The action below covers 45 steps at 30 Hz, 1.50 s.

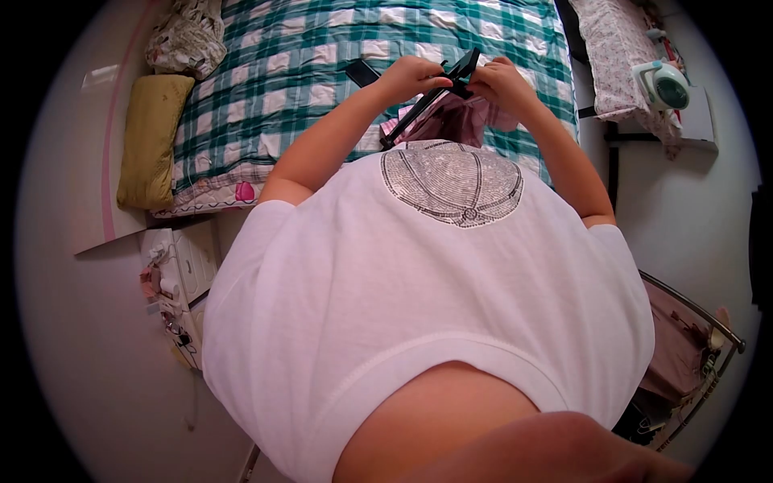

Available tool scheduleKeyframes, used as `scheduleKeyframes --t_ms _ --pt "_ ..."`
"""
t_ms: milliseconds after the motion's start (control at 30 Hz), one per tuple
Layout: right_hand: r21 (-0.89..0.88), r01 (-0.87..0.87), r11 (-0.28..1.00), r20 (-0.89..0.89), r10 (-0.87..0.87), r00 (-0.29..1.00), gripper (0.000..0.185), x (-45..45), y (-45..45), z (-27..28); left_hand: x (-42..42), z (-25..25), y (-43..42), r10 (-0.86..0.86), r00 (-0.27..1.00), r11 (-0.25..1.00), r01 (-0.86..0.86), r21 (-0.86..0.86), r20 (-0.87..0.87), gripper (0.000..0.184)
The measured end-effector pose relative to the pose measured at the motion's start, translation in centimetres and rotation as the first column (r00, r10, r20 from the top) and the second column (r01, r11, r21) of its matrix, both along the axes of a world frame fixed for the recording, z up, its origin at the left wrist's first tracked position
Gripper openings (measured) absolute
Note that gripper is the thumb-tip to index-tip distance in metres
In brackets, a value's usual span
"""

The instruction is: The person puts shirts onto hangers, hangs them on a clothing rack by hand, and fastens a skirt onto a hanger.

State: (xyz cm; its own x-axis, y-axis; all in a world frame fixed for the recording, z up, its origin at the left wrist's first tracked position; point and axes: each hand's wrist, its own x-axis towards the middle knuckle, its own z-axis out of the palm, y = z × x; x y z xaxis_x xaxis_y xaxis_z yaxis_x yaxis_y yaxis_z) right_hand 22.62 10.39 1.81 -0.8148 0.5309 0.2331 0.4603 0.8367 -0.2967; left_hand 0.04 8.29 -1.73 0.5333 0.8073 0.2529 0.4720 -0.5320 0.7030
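Observation:
Over the bed, both my hands are closed on a black object with slender bars and flat pieces (463, 68), whose exact kind I cannot make out. My left hand (408, 79) pinches it from the left, thumb pointing inward. From the other side, my right hand (501, 83) grips it with bent fingers. One black bar slants down toward my shirt, and a flat black piece sticks out beyond my left wrist. Pinkish striped cloth (451, 121) lies right below my hands; my shirt hides part of it.
A green and white checked quilt (278, 76) covers the bed. At its left are a mustard-coloured pillow (153, 141) and bunched patterned cloth (189, 36). A small fan (667, 84) stands at the right. Near my left side is a white cabinet (189, 262); clothes hang on a rail (692, 302) at lower right.

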Motion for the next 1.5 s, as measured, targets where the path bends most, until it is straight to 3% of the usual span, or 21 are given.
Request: scheduleKeyframes --t_ms 200,400,467,500,567,667,733,800,833,933,967,1067,1100,1133,1200,1233,1267,1333,1400,1433,1500 --pt "-0.061 0.007 0.998 -0.181 -0.017 0.983 0.017 -0.3 -0.2 -0.6 0.1 0.0 0.0 0.025 0.996 0.986 -0.012 -0.164 0.082 0.034" --pt "-0.172 0.128 0.977 -0.224 -0.165 0.960 0.025 -0.3 -1.2 -0.7 0.5 -1.7 0.4 -0.005 1.000 0.989 0.004 -0.151 -0.003 0.033" --pt "-0.292 0.167 0.942 -0.206 -0.233 0.950 0.027 -0.1 -0.9 -1.4 1.3 -3.4 0.1 0.039 0.977 0.931 0.040 -0.364 0.208 0.033" --pt "-0.417 0.194 0.888 -0.226 -0.308 0.924 0.025 -0.1 -0.9 -1.7 1.5 -3.7 -0.1 0.078 0.949 0.885 0.075 -0.459 0.306 0.034" --pt "-0.642 0.219 0.735 -0.232 -0.459 0.858 0.022 -0.2 -0.7 -2.4 1.5 -4.1 -0.2 0.058 0.952 0.897 0.082 -0.434 0.300 0.031" --pt "-0.918 0.005 0.396 -0.252 -0.594 0.764 0.029 1.2 2.8 -5.5 1.3 -4.7 0.1 -0.019 0.973 0.905 0.115 -0.409 0.232 0.032" --pt "-0.971 0.135 0.197 -0.031 -0.665 0.746 0.047 0.6 2.9 -3.6 1.5 -4.2 0.1 -0.085 0.996 0.928 0.086 -0.363 0.018 0.031" --pt "-0.953 0.298 0.052 0.199 -0.633 0.748 0.055 -0.2 2.8 -2.1 2.0 -4.1 0.1 -0.076 0.997 0.958 0.070 -0.280 -0.012 0.030" --pt "-0.901 0.397 0.177 0.199 -0.643 0.740 0.056 -1.0 3.7 -3.8 2.1 -4.3 0.3 -0.078 0.997 0.967 0.071 -0.246 -0.019 0.030" --pt "-0.887 0.374 0.270 0.177 -0.550 0.816 0.041 -1.5 5.0 -6.0 2.2 -4.6 0.2 -0.072 0.995 0.948 0.089 -0.305 0.066 0.030" --pt "-0.879 0.326 0.348 0.093 -0.546 0.833 0.031 -1.7 5.1 -6.7 2.1 -4.6 0.3 -0.061 0.992 0.932 0.097 -0.350 0.111 0.030" --pt "-0.880 0.089 0.467 -0.184 -0.509 0.841 0.028 -2.7 3.9 -5.4 1.7 -3.5 -0.3 -0.013 1.000 0.966 0.017 -0.260 0.016 0.030" --pt "-0.862 0.112 0.494 -0.208 -0.547 0.811 0.025 -3.0 3.1 -4.4 1.5 -3.1 -0.3 0.036 0.999 0.961 -0.039 -0.272 -0.013 0.030" --pt "-0.815 0.098 0.571 -0.284 -0.543 0.790 0.025 -2.6 3.3 -5.1 1.3 -4.1 -0.5 0.126 0.982 0.973 -0.094 -0.213 0.140 0.029" --pt "-0.863 0.064 0.501 -0.306 -0.620 0.723 0.024 -1.4 3.3 -4.6 -0.4 -5.0 -0.5 0.173 0.956 0.982 -0.151 -0.110 0.235 0.029" --pt "-0.877 -0.006 0.480 -0.354 -0.639 0.683 0.023 -0.6 3.3 -4.5 -1.3 -5.4 -0.8 0.301 0.932 0.937 -0.329 0.120 0.204 0.028" --pt "-0.889 -0.065 0.454 -0.385 -0.661 0.644 0.023 0.3 3.2 -4.2 -2.9 -5.6 -1.1 0.365 0.917 0.904 -0.390 0.175 0.159 0.034" --pt "-0.866 -0.128 0.483 -0.466 -0.688 0.556 0.024 2.0 2.6 -3.4 -5.1 -5.9 -2.3 0.664 0.745 0.661 -0.624 0.417 0.063 0.048" --pt "-0.864 -0.143 0.482 -0.482 -0.714 0.508 0.024 3.8 2.5 -2.9 -7.2 -7.2 -2.1 0.791 0.584 0.471 -0.771 0.429 0.183 0.063" --pt "-0.873 -0.153 0.463 -0.473 -0.727 0.497 0.022 4.8 2.6 -3.0 -8.5 -8.2 -1.6 0.777 0.579 0.537 -0.814 0.222 0.247 0.083" --pt "-0.855 -0.224 0.468 -0.515 -0.719 0.466 0.021 6.3 2.7 -2.9 -10.0 -8.9 -0.5 0.683 0.639 0.693 -0.720 -0.038 0.353 0.086"
